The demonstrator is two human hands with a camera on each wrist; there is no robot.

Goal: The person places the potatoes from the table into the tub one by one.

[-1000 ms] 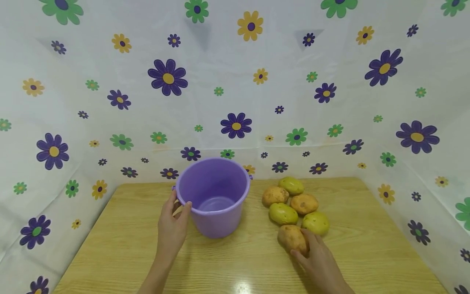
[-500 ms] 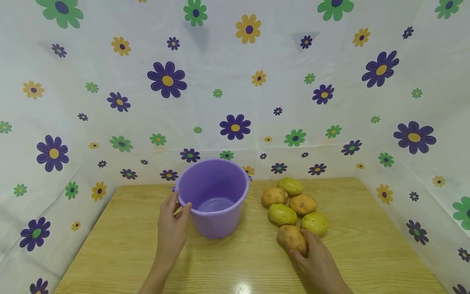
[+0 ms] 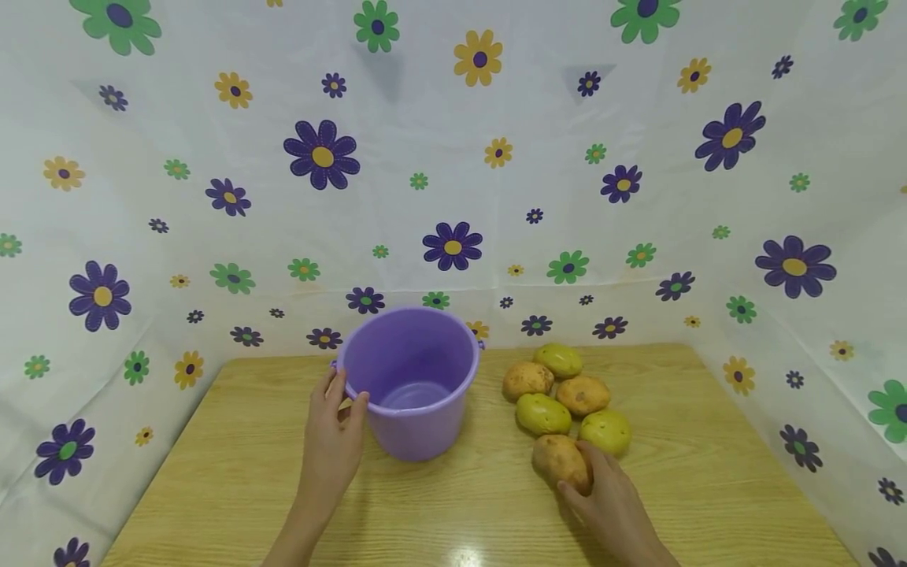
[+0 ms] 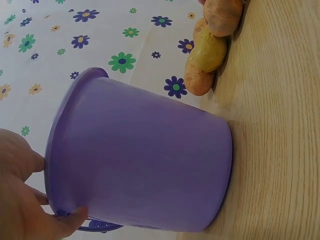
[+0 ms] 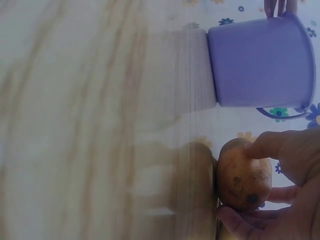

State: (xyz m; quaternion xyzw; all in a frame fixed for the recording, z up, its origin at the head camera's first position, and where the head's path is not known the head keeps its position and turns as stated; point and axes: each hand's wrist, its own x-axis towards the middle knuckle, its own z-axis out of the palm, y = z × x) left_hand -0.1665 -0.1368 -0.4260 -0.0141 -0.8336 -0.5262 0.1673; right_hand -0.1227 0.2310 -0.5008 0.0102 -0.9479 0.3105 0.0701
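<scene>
Looking down from the head cam: left hand (image 3: 331, 441) grips the rim of a purple bucket (image 3: 414, 382), thumb hooked over the edge, fingers on the outer wall. Bucket stands upright on the wooden table (image 3: 212, 488), left of centre, w/ nothing visible inside. Right hand (image 3: 609, 500) is curled round a brown potato (image 3: 562, 462) at the near end of the pile, potato resting on the table. Just behind it lie five more potatoes (image 3: 560, 390), brown & yellow-green, bunched together right of the bucket. Floral sheet (image 3: 453, 157) covers the walls on 3 sides.

Left wrist cam: bucket (image 4: 140, 165) fills the view, base on the table (image 4: 280, 150). Left hand (image 4: 20, 200) at the rim, thumb & fingertips clamped on the edge. Potatoes (image 4: 210, 50) sit beyond, apart from the bucket.

Right wrist cam: right hand (image 5: 285, 180) wraps the brown potato (image 5: 243, 175), thumb on one side, fingers on the other, potato touching the table (image 5: 100, 125). Bucket (image 5: 260, 62) stands near, not touching the potato; fingertips of the left hand (image 5: 280, 7) show at its rim.
</scene>
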